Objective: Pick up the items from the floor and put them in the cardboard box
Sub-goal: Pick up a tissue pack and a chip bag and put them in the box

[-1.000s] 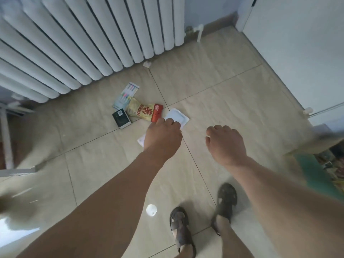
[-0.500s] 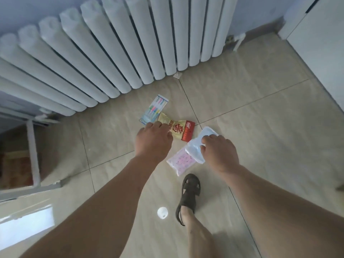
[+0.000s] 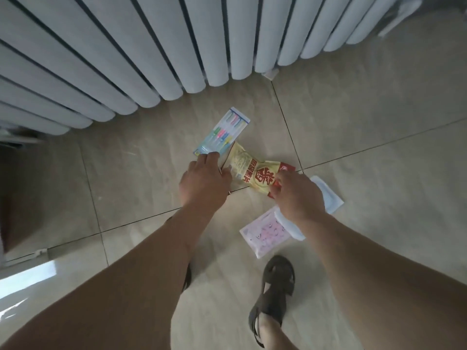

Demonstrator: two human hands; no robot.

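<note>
Several items lie on the tiled floor below a radiator. My left hand (image 3: 204,180) is curled down over a small dark box, of which only a thin edge (image 3: 223,165) shows beside the thumb; its fingertips touch the lower end of a toothbrush pack (image 3: 222,132). My right hand (image 3: 298,195) pinches the red end of a yellow snack bag (image 3: 252,170). A white packet (image 3: 329,197) lies under and beside that hand. A pink patterned packet (image 3: 265,234) lies below the wrist. No cardboard box is in view.
A white column radiator (image 3: 151,51) fills the top, close behind the items. My sandalled right foot (image 3: 275,286) stands just below the pink packet; the other foot is mostly hidden behind my left forearm. A white frame edge (image 3: 25,256) is at the left.
The view has closed in on the items. My right hand has moved from the white packet up to the snack bag's red end. My left hand has stayed over the dark box.
</note>
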